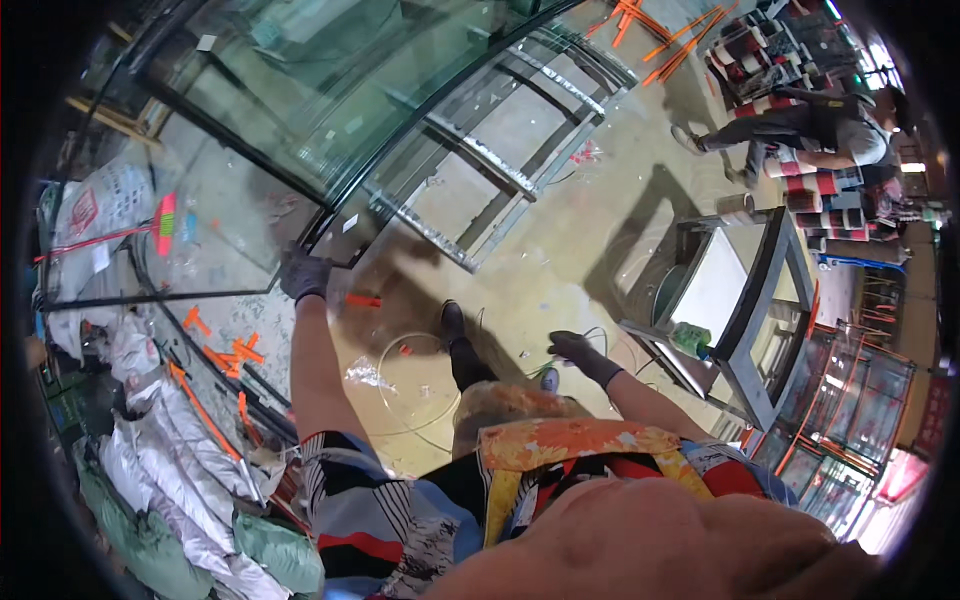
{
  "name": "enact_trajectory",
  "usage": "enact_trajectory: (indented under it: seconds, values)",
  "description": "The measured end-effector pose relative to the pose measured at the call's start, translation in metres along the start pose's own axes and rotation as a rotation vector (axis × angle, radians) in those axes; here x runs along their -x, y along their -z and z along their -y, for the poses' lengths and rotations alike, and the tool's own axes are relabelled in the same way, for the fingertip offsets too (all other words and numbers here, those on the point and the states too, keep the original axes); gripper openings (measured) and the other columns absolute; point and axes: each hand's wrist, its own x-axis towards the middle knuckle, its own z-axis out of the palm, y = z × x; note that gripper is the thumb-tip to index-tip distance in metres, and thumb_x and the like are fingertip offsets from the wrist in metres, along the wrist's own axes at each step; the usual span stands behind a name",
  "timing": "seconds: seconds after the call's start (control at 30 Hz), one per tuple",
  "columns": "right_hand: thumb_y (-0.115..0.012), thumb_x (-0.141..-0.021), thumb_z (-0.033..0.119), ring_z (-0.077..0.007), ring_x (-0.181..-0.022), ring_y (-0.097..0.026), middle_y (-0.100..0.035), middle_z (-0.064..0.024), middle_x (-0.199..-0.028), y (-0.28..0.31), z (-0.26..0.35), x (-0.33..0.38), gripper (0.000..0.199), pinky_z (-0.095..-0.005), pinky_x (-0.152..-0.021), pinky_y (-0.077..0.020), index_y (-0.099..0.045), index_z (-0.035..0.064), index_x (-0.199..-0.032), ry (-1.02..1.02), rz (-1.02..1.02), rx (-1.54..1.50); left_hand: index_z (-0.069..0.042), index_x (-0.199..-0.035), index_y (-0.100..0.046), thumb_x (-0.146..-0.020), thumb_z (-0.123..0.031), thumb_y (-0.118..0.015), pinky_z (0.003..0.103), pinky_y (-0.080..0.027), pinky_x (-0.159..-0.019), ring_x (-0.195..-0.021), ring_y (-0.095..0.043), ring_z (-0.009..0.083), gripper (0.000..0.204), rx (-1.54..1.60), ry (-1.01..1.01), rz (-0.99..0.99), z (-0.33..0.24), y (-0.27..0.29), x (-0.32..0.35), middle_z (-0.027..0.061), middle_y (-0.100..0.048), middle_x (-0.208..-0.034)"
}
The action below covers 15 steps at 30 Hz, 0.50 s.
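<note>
So my left hand (303, 274), in a dark work glove, was clamped shut on the near corner of a big glass sheet (300, 110) that stretched off to the far left, dark-edged and reflecting greenish stuff. Right hand (580, 352), gloved too, was hanging free out to my right over the concrete floor (560, 250), fingers loosely curled and holding nothing. A metal ladder-like frame (500, 165) lay flat on the floor just beyond the glass. Little orange plastic pieces (235, 350) were scattered on the left near a heap of grey and green sacks (170, 480). To the right stood a glass tank in a dark frame (745, 300), with a green bottle (690, 338) beside it. Far right, another person (800, 135) was bent over by some red and white rolls (815, 185). My dark shoe (452, 322) was planted near a loop of clear tubing (400, 385)
</note>
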Motion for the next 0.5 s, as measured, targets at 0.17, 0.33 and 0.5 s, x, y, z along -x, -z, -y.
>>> enact_trajectory:
  seconds: [0.17, 0.33, 0.5]
  values:
    - [-0.053, -0.083, 0.042, -0.0091, -0.064, -0.045, -0.052, 0.0013, -0.079, -0.087, 0.103, -0.090, 0.033, -0.0237, -0.055, -0.0374, -0.053, 0.0118, -0.096, -0.082, 0.280, 0.208, -0.014, -0.124, -0.040, -0.058, -0.047, -0.071, 0.044, -0.038, -0.092, -0.117, -0.040, 0.0309, 0.081, -0.155, -0.017, 0.100, 0.003, 0.005, -0.045, 0.0104, -0.041, -0.126]
    - [-0.052, -0.083, 0.044, -0.0085, -0.066, -0.046, -0.049, 0.0006, -0.075, -0.167, 0.158, -0.176, 0.037, -0.0246, -0.055, -0.0374, -0.052, 0.0090, -0.098, -0.112, 0.410, 0.026, -0.012, -0.122, -0.044, -0.056, -0.044, -0.073, 0.040, -0.037, -0.093, -0.116, -0.042, 0.0315, 0.079, -0.057, -0.063, 0.230, 0.007, -0.020, -0.088, 0.0119, -0.044, -0.126]
    - [-0.055, -0.080, 0.048, -0.0134, -0.073, -0.051, -0.055, -0.0066, -0.084, -0.218, 0.161, -0.253, 0.061, -0.0248, -0.061, -0.0411, -0.047, 0.0014, -0.118, 0.029, 0.343, 0.114, -0.007, -0.108, -0.056, -0.057, -0.031, -0.073, 0.038, -0.045, -0.082, -0.096, -0.058, 0.0287, 0.059, 0.195, -0.297, 0.378, 0.026, -0.078, -0.124, 0.0148, -0.061, -0.101]
